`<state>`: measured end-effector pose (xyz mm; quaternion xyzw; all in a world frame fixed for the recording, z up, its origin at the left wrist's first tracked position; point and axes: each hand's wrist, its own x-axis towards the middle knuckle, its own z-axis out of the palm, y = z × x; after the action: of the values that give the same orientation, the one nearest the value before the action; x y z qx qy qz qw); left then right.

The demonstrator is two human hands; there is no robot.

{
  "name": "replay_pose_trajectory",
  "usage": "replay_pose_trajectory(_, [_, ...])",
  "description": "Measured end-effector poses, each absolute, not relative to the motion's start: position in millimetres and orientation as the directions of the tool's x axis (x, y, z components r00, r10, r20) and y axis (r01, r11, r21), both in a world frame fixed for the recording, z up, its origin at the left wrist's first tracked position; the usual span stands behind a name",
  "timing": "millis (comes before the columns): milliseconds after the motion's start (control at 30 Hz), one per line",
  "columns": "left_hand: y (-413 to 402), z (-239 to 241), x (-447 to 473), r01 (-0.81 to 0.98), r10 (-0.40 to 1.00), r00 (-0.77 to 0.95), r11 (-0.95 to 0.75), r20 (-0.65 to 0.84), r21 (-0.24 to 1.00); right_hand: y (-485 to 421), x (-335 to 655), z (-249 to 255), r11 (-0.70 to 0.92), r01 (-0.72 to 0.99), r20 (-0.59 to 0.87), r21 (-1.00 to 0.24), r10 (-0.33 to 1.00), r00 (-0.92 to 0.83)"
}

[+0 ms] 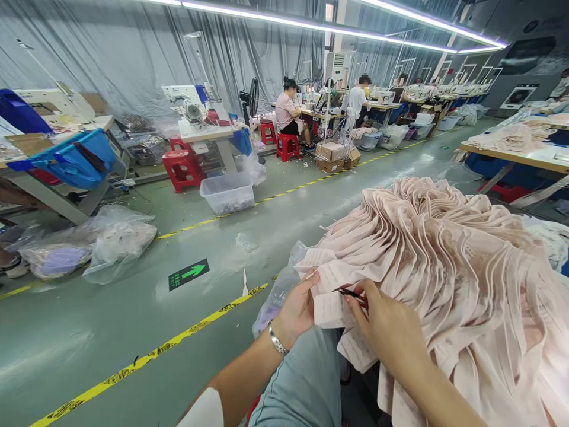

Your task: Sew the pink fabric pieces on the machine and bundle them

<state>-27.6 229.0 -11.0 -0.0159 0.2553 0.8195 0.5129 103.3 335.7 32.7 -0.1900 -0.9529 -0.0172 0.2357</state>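
A large heap of pale pink garment pieces [448, 255] lies in rows of folds to my right. My left hand [297, 309], with a silver bracelet at the wrist, pinches the end of one pale pink fabric piece [329, 311] at the heap's near left edge. In my right hand [389, 332] are small dark thread snips [349, 292], their tips touching or just above that fabric end, close to my left fingers. Whether the blades are parted is too small to tell. More fabric ends [357, 349] hang below my right hand.
Yellow tape [178, 341] and a green arrow sign [189, 274] mark the floor at left. Sewing tables, a red stool [183, 169], a clear plastic bin [227, 193] and plastic bags [120, 243] stand beyond. Co-workers sit at machines farther back. Another table [524, 153] stands at right.
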Motion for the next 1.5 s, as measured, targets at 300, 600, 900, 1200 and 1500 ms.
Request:
replay_pose_trajectory(300, [204.9,-28.1,-16.2,-0.715,0.881,-0.384,-0.094,-0.276,0.693,341.7,103.1,33.3,0.903,0.425,0.393,-0.058,0.412,-0.822])
replay_pose_trajectory(600, [224.7,-19.2,-27.2,-0.817,0.825,-0.496,-0.337,-0.272,0.467,325.1,116.6,34.7,0.930,0.349,0.506,-0.116,0.358,-0.785])
replay_pose_trajectory(900, [217.9,-20.9,-14.3,-0.812,0.840,-0.479,-0.311,-0.257,0.494,330.5,101.7,31.9,0.898,0.439,0.346,-0.034,0.423,-0.837])
replay_pose_trajectory(1200, [208.7,-25.8,-18.3,-0.626,0.878,-0.399,-0.051,-0.264,0.778,336.2,116.6,34.2,0.897,0.417,0.411,-0.146,0.438,-0.799])
replay_pose_trajectory(1500, [224.7,-14.6,-17.3,-0.823,0.872,-0.462,-0.354,-0.160,0.445,329.6,124.2,29.4,0.910,0.401,0.425,-0.107,0.406,-0.809])
